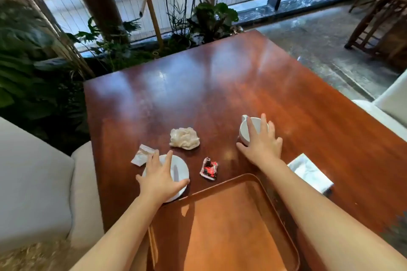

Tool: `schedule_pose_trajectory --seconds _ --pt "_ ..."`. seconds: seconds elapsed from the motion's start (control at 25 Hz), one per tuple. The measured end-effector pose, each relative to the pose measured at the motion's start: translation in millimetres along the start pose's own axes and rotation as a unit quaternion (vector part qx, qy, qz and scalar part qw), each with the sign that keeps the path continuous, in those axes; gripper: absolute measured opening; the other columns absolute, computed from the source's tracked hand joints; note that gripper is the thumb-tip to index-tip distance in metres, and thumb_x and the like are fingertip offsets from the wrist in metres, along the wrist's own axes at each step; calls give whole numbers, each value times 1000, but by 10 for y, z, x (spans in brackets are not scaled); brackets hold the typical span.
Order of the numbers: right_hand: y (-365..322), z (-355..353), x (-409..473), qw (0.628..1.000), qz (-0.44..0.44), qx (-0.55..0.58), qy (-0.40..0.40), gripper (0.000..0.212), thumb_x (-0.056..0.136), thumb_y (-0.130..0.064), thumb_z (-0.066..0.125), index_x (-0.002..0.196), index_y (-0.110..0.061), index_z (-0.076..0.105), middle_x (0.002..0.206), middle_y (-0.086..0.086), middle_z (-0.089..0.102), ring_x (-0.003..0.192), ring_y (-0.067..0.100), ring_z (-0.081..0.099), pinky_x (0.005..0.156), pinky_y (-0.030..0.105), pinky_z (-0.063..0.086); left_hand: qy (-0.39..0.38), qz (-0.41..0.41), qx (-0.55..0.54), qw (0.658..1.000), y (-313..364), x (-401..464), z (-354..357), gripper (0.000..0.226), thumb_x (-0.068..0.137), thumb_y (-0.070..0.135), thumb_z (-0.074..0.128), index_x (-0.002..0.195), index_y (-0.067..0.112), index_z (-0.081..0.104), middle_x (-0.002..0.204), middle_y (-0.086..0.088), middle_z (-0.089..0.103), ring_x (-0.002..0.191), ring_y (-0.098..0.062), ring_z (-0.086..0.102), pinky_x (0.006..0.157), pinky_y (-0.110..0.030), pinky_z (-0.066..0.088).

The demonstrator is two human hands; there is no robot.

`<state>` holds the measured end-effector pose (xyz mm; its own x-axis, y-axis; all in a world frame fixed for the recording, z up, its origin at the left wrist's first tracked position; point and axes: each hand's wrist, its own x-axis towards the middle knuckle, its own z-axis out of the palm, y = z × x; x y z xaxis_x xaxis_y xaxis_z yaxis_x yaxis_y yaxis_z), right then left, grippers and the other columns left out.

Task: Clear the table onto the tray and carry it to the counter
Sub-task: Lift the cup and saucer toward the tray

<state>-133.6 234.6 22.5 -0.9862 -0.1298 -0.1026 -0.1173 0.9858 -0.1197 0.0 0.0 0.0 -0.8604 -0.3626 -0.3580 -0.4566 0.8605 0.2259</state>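
Observation:
An orange-brown tray (222,226) lies bare at the near edge of the red-brown table (220,86). My left hand (159,177) rests spread over a small white saucer (181,170) just left of the tray. My right hand (262,142) wraps around a white cup (244,132) beyond the tray's far right corner. Between the hands lie a crumpled tissue (184,138) and a red-and-black wrapper (209,168). A torn white packet (142,154) sits beside the saucer's far left. A folded white napkin (309,172) lies right of my right forearm.
Pale upholstered seats stand at the left (37,182) and right (389,105) of the table. Green plants (33,72) and a wooden sign (152,6) crowd the far left side before the windows. Wooden chairs (378,11) stand at the far right on a grey floor.

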Motion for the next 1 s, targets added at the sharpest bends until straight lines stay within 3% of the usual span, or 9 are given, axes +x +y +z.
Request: schedule_pose_trajectory --seconds 0.16,0.28,0.44,0.72,0.88,1.0 --pt "-26 70 209 1000 22 8 -4 85 76 -61 59 143 -37 12 158 10 2 142 35 7 99 57 34 -35 -31 9 999 -71 149 144 105 63 77 55 143 42 -3 157 -2 -13 144 -27 -8 103 -68 24" --pt "-7 126 292 999 30 10 -24 83 75 -57 62 142 -35 17 155 13 12 139 37 15 96 54 39 -51 -38 29 998 -67 157 206 113 57 80 57 142 44 -9 156 -1 -19 142 -26 -17 101 -69 23" --pt "2 90 396 999 27 16 -17 73 72 -48 69 133 -32 32 131 13 40 117 37 38 80 44 48 -52 -46 30 997 -65 217 220 115 53 74 62 140 47 -7 155 -1 -10 142 -26 -11 98 -68 27" --pt "59 60 383 999 10 39 -8 72 65 -45 75 127 -28 43 122 14 46 110 38 42 77 43 48 -9 -49 -2 999 0 170 176 107 52 65 63 140 43 7 149 -5 8 138 -27 3 97 -66 30" --pt "56 -130 213 993 -44 106 35 74 62 -42 76 128 -30 44 127 11 45 114 37 40 78 45 48 66 -4 -12 998 123 -74 25 108 47 67 58 139 44 7 145 0 10 135 -23 4 92 -61 32" --pt "34 -221 -146 978 -148 141 51 77 59 -41 76 128 -30 45 130 8 45 116 35 40 77 45 51 90 42 -4 995 228 -423 115 106 48 69 53 139 45 5 143 4 7 133 -18 1 90 -58 34"
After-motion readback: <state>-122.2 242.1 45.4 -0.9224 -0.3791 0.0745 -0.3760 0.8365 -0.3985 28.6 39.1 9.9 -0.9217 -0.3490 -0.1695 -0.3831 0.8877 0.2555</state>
